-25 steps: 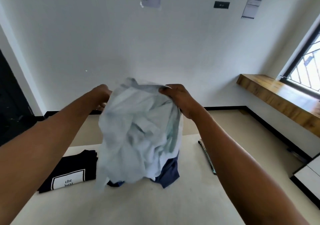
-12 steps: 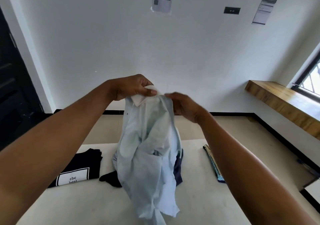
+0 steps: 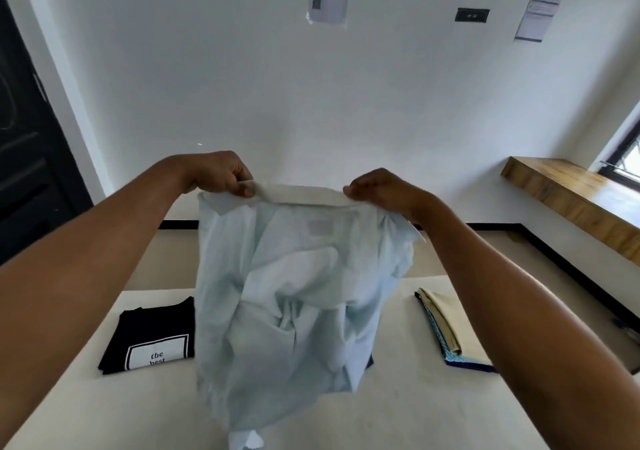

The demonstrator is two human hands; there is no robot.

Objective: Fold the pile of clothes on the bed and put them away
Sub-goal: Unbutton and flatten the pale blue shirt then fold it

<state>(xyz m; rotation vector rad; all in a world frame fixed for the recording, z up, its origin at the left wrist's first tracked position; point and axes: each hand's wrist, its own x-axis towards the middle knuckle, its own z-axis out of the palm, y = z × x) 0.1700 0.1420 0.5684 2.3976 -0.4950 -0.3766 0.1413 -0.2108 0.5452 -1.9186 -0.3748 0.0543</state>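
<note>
Hands spread apart since 0.5 s ago: left hand point(image 3: 221, 174) and right hand point(image 3: 381, 191) each pinch one end of the pale blue shirt point(image 3: 294, 294) collar, shirt hanging over the bed point(image 3: 398, 408) between folded black tee point(image 3: 152, 339) and folded beige cloth point(image 3: 446, 321).
</note>
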